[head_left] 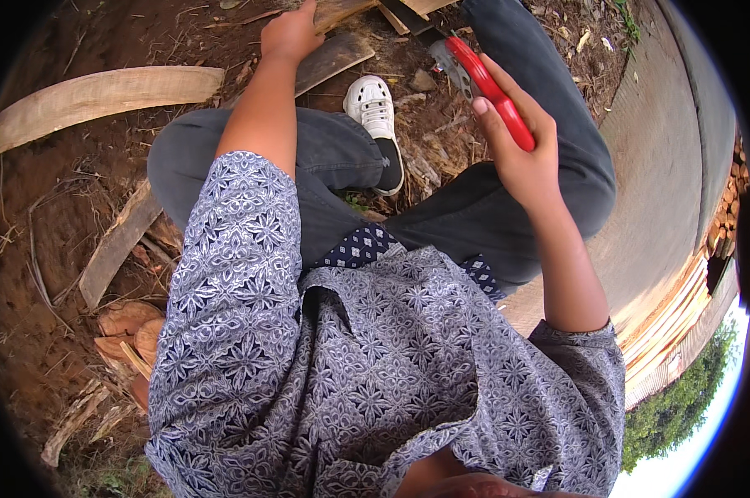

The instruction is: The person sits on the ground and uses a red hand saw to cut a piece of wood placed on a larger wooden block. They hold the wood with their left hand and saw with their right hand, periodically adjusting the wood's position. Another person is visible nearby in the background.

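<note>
My right hand [524, 153] is wrapped round the red handle of a hand saw [491, 87], with the thumb along the handle's near side. Beyond a grey metal part, its dark blade runs up and left, out past the top edge of the head view. At the upper middle, my left hand [292, 35] grips a wooden board [342, 12], fingers partly hidden and one digit pointing away from me. Just below that board lies a weathered grey-brown plank [333, 62] on the soil.
A pale curved board [109, 98] lies at the left, and a narrow plank [119, 245] is beside my left knee. Cut wood pieces [130, 328] sit at lower left. My white shoe [373, 108] rests between my legs. A large grey sheet [653, 158] is at the right, near stacked wood [728, 203].
</note>
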The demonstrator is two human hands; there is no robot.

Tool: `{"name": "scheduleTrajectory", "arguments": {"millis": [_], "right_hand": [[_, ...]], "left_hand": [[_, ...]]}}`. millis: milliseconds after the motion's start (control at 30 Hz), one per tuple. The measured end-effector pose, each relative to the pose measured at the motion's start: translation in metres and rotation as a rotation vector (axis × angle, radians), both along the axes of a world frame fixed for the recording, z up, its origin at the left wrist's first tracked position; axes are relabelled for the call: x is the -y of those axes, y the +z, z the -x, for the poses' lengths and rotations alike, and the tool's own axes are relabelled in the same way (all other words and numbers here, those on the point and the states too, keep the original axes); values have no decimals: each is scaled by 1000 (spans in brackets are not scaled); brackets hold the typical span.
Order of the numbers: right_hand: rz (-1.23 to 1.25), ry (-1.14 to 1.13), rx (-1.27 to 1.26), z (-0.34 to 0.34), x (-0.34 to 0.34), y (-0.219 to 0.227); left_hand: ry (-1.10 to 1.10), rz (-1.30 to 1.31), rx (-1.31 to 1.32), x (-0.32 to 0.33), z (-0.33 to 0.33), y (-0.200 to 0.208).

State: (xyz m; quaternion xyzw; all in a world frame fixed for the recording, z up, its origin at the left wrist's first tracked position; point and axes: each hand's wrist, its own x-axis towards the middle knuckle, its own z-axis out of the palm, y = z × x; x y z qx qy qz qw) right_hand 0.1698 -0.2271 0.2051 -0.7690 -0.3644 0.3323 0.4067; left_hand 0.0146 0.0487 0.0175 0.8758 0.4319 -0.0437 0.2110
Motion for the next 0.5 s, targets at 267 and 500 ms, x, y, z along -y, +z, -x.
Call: {"name": "scheduleTrajectory", "arguments": {"millis": [267, 500], "right_hand": [[-162, -21, 84, 6, -90, -85], [-220, -81, 77, -10, -62, -128]], "left_hand": [[-54, -30, -55, -15, 10, -37], [63, 123, 146, -83, 74, 35]]}}
